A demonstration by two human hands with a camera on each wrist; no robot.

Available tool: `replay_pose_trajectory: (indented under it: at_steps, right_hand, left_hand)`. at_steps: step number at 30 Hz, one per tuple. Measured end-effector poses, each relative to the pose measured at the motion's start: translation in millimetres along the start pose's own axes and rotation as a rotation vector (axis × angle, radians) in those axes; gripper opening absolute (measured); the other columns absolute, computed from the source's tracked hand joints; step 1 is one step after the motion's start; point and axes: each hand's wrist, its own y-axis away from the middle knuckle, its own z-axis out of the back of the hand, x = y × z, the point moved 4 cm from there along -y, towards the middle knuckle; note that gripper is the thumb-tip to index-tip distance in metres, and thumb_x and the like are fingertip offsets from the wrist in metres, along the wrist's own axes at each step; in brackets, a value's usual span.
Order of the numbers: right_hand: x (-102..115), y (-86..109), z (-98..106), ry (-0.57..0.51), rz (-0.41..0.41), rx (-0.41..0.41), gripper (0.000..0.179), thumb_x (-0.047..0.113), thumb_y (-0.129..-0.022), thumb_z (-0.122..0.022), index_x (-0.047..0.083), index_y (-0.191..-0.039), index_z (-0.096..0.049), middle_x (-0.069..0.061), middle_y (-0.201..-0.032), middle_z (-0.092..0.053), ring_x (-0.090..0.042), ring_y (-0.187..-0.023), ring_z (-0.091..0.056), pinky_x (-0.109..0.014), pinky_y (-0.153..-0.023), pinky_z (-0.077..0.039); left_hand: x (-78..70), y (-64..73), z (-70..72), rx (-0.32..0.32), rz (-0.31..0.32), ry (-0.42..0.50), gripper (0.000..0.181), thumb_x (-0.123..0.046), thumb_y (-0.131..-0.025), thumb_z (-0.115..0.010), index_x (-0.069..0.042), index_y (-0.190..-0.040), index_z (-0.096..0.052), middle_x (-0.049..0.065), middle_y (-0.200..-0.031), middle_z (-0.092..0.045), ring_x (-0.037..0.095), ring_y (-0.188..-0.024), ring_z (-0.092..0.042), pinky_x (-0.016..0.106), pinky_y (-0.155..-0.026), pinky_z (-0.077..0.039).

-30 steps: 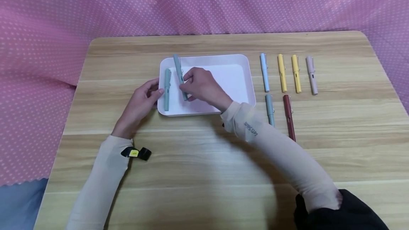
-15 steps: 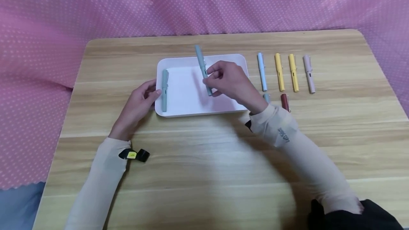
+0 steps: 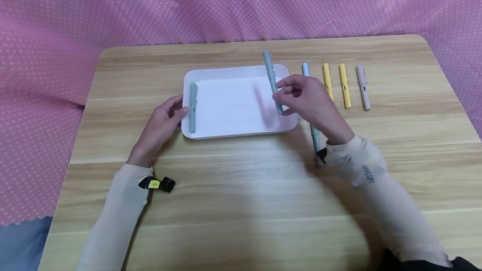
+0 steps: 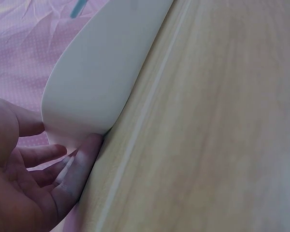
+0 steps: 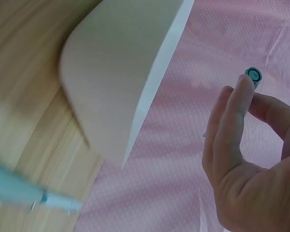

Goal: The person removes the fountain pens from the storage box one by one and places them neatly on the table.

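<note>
My right hand [image 3: 306, 95] pinches a grey-green capped pen [image 3: 269, 68] between thumb and fingertips, tilted above the right end of a white tray [image 3: 241, 134]. In the right wrist view only the round end of that pen [image 5: 253, 75] shows past the fingers. A second grey-green pen [image 3: 193, 108] lies in the tray along its left side. At the tray's left end, my left hand [image 3: 160, 122] holds the wall, thumb at the rim. The left wrist view has its fingers [image 4: 84, 159] against the outside of the tray [image 4: 94, 72], low by the tabletop.
Right of the tray lie a light blue pen [image 3: 305, 69], two yellow pens, one [image 3: 344, 87] fully visible, and a lilac pen [image 3: 363, 87]. Another blue-green pen [image 3: 315, 137] is partly under my right wrist. Pink dotted cloth [image 3: 241, 3] hangs behind the wooden table [image 3: 226, 204].
My right hand has lifted the grey-green pen from the tray's left part and carried it rightward. My forearm now hides the dark red pen. The left hand stays at the tray.
</note>
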Motion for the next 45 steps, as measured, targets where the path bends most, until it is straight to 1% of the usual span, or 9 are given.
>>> replay_pose_trajectory:
  at_steps: [7,14,22,25,31,34,38,40,45]
  right_hand:
    - [-12,18.1,29,0.031,0.006,-0.061,0.035,0.016,-0.098,-0.075,-0.002,-0.126,-0.066,-0.015,-0.108,-0.071,-0.017,-0.086,-0.072,-0.035,-0.072,-0.062]
    - [-29,35.4,65,0.074,-0.003,-0.122,0.038,0.018,-0.098,-0.074,-0.003,-0.128,-0.065,-0.005,-0.101,-0.071,-0.011,-0.083,-0.072,-0.032,-0.071,-0.062]
    - [-54,52.7,97,0.178,-0.095,-0.137,0.044,0.026,-0.099,-0.074,-0.002,-0.131,-0.062,0.007,-0.098,-0.073,-0.005,-0.082,-0.072,-0.033,-0.072,-0.062]
    - [-64,60.1,106,0.206,-0.130,-0.136,0.046,0.027,-0.099,-0.074,-0.002,-0.133,-0.061,0.008,-0.098,-0.073,-0.004,-0.081,-0.072,-0.033,-0.072,-0.062]
    - [-83,73.7,120,0.252,-0.160,-0.122,0.049,0.026,-0.101,-0.072,-0.006,-0.135,-0.058,0.013,-0.095,-0.072,-0.003,-0.076,-0.071,-0.029,-0.070,-0.062]
    - [-93,80.1,121,0.258,-0.161,-0.100,0.048,0.022,-0.102,-0.070,-0.009,-0.135,-0.057,0.006,-0.097,-0.073,-0.004,-0.076,-0.071,-0.030,-0.070,-0.062]
    - [-105,87.8,120,0.308,-0.163,-0.070,0.044,0.021,-0.103,-0.069,-0.010,-0.133,-0.057,-0.016,-0.107,-0.074,-0.005,-0.077,-0.072,-0.029,-0.070,-0.062]
    - [-110,91.3,120,0.342,-0.170,-0.046,0.045,0.022,-0.103,-0.068,-0.011,-0.132,-0.057,-0.024,-0.111,-0.073,-0.007,-0.076,-0.072,-0.029,-0.069,-0.061]
    - [-120,102.5,120,0.401,-0.199,-0.005,0.044,0.022,-0.103,-0.068,-0.011,-0.130,-0.058,-0.026,-0.110,-0.072,-0.010,-0.076,-0.072,-0.029,-0.067,-0.061]
  left_hand:
    - [1.8,-0.3,-0.3,0.001,0.003,-0.008,0.060,-0.041,-0.109,-0.052,-0.023,-0.163,-0.035,0.006,-0.146,-0.049,0.023,-0.125,-0.049,0.038,-0.098,-0.054]
    - [2.1,2.0,0.4,-0.003,0.006,-0.010,0.062,-0.044,-0.108,-0.053,-0.023,-0.164,-0.034,0.005,-0.149,-0.047,0.023,-0.127,-0.049,0.040,-0.101,-0.052]
    - [2.3,2.6,1.4,-0.005,0.001,-0.025,0.062,-0.043,-0.109,-0.051,-0.022,-0.164,-0.032,0.007,-0.149,-0.047,0.023,-0.127,-0.048,0.038,-0.100,-0.052]
    - [1.3,2.0,-0.2,-0.003,0.008,-0.020,0.061,-0.042,-0.109,-0.051,-0.023,-0.164,-0.033,0.006,-0.149,-0.047,0.023,-0.127,-0.048,0.038,-0.100,-0.052]
    - [-1.2,1.6,1.0,-0.008,0.000,-0.032,0.062,-0.044,-0.108,-0.052,-0.022,-0.164,-0.033,0.006,-0.150,-0.047,0.024,-0.127,-0.048,0.039,-0.101,-0.052]
    - [-1.0,2.1,2.2,-0.015,0.010,-0.047,0.063,-0.046,-0.108,-0.052,-0.022,-0.164,-0.034,0.006,-0.150,-0.047,0.024,-0.128,-0.048,0.039,-0.101,-0.052]
    - [-0.1,2.6,2.9,-0.019,0.017,-0.057,0.065,-0.048,-0.107,-0.052,-0.022,-0.164,-0.033,0.006,-0.152,-0.045,0.025,-0.128,-0.047,0.039,-0.102,-0.052]
    - [-0.5,2.7,2.5,-0.018,0.015,-0.055,0.066,-0.048,-0.107,-0.052,-0.022,-0.164,-0.032,0.006,-0.152,-0.045,0.025,-0.128,-0.047,0.040,-0.102,-0.051]
    - [-1.6,0.4,-1.1,-0.012,0.010,-0.051,0.066,-0.049,-0.107,-0.051,-0.023,-0.165,-0.032,0.006,-0.154,-0.045,0.024,-0.129,-0.048,0.040,-0.103,-0.051]
